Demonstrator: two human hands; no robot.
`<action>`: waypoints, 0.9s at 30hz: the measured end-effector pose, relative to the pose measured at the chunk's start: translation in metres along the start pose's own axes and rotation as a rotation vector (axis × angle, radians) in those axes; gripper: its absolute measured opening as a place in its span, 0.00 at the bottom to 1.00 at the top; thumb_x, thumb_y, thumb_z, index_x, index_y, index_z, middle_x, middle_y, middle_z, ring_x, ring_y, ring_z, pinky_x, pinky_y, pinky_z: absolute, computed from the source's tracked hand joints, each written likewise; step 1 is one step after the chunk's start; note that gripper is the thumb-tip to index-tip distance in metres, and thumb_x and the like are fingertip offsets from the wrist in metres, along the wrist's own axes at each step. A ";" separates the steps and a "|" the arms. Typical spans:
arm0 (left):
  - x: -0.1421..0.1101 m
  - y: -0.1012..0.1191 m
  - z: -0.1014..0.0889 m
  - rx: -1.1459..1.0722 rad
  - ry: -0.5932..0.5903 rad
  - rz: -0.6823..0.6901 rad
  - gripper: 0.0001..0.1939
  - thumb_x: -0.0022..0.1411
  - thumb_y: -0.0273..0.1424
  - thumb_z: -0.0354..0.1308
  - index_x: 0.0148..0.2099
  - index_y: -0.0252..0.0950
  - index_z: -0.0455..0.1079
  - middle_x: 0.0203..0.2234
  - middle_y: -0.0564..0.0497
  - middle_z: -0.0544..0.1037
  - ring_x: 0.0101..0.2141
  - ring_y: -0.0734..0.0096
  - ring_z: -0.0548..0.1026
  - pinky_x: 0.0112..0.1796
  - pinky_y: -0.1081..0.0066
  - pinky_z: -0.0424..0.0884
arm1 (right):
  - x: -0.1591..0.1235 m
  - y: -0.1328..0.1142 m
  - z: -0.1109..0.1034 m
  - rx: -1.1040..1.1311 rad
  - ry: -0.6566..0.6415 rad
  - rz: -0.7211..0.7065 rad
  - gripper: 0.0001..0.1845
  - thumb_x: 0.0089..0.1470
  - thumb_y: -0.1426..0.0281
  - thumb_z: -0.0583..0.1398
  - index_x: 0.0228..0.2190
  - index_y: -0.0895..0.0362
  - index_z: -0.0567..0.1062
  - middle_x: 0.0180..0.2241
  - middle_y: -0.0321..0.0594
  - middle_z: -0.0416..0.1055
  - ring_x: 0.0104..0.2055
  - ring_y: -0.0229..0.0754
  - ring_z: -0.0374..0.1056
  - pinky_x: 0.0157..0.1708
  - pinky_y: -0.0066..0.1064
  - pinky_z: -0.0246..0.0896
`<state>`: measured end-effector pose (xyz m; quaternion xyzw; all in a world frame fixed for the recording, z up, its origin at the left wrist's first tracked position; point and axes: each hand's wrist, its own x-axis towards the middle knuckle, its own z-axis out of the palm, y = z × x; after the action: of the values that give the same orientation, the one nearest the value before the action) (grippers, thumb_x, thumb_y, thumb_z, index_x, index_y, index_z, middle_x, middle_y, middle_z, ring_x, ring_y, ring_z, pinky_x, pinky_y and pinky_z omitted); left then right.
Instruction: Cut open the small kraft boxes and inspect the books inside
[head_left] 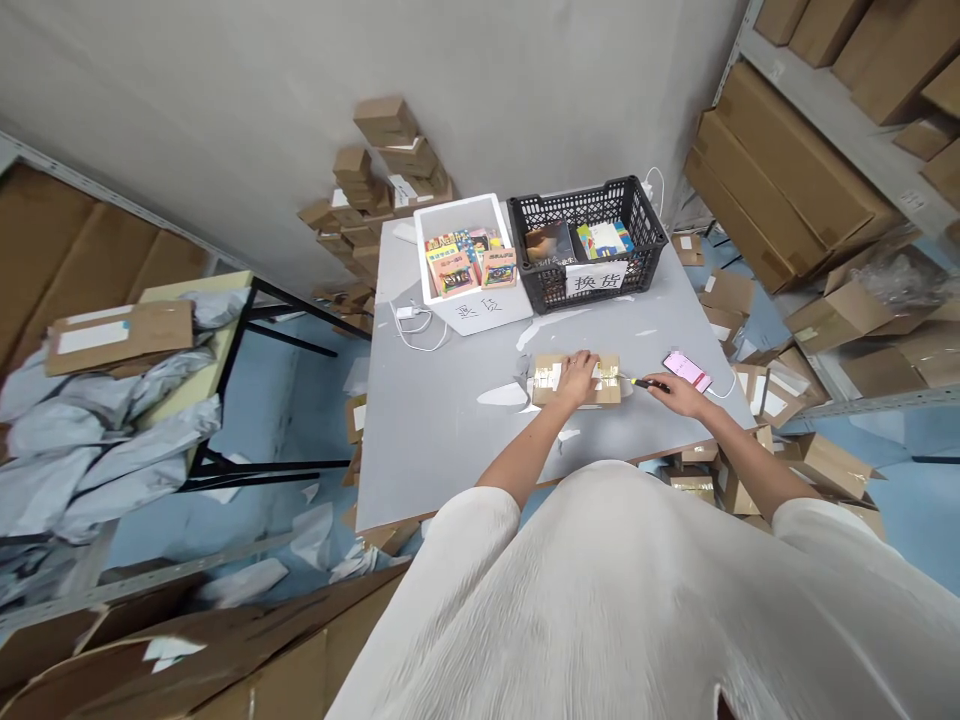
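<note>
A small cardboard box (pixel 610 384) bound with clear tape lies on the grey table (pixel 435 420) in front of me. My left hand (pixel 576 378) rests on its top with the fingers laid over it, pressing it to the tabletop. At the box's right side, my right hand (pixel 677 393) is closed around a utility knife (pixel 649 384) with a black and yellow handle. The knife points left, its tip close to the box's right end; whether it touches the tape I cannot tell. A phone (pixel 687 370) with a lit pink screen lies just beyond my right hand.
At the table's back stand a white foam box (pixel 480 310) holding colourful books and a black plastic crate (pixel 540 290) with more books. A white charger with cable (pixel 409 313) lies at left. Cardboard boxes (pixel 386 120) are piled by the wall; grey mailer bags (pixel 142 450) cover a side table.
</note>
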<state>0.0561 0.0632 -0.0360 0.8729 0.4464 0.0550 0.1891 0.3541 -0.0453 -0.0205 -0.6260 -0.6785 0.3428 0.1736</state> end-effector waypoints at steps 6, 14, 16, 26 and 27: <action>0.005 0.002 0.004 0.019 -0.040 0.018 0.35 0.70 0.29 0.61 0.76 0.42 0.60 0.72 0.35 0.68 0.75 0.46 0.61 0.74 0.40 0.53 | -0.002 -0.004 0.006 -0.180 -0.013 -0.057 0.24 0.70 0.59 0.60 0.63 0.48 0.80 0.53 0.49 0.81 0.55 0.58 0.75 0.58 0.47 0.72; -0.012 0.010 0.017 0.023 0.045 -0.045 0.33 0.79 0.35 0.46 0.81 0.37 0.55 0.77 0.35 0.64 0.78 0.47 0.57 0.76 0.44 0.48 | -0.001 -0.010 0.033 -0.161 0.081 -0.078 0.25 0.72 0.58 0.57 0.63 0.50 0.79 0.54 0.51 0.79 0.57 0.59 0.73 0.61 0.49 0.69; -0.015 0.012 0.018 0.029 0.059 -0.060 0.32 0.80 0.36 0.44 0.81 0.36 0.55 0.77 0.35 0.63 0.78 0.48 0.56 0.76 0.45 0.48 | -0.001 -0.012 0.042 -0.171 0.118 -0.077 0.26 0.73 0.57 0.55 0.64 0.51 0.78 0.54 0.52 0.79 0.57 0.59 0.73 0.61 0.50 0.69; -0.020 0.014 0.020 0.029 0.072 -0.101 0.33 0.78 0.35 0.44 0.81 0.34 0.56 0.78 0.34 0.62 0.78 0.47 0.56 0.75 0.44 0.50 | -0.004 0.037 0.015 -0.152 0.347 0.116 0.29 0.69 0.57 0.56 0.65 0.54 0.75 0.55 0.55 0.78 0.61 0.62 0.71 0.64 0.54 0.66; -0.020 0.015 0.020 0.020 0.074 -0.118 0.34 0.78 0.35 0.45 0.81 0.34 0.55 0.78 0.34 0.61 0.79 0.46 0.55 0.75 0.44 0.49 | -0.003 0.040 0.014 -0.144 0.339 0.130 0.29 0.68 0.57 0.57 0.65 0.54 0.75 0.56 0.54 0.78 0.61 0.62 0.71 0.64 0.53 0.66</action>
<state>0.0615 0.0336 -0.0472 0.8443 0.5042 0.0717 0.1665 0.3740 -0.0523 -0.0570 -0.7282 -0.6204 0.1935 0.2178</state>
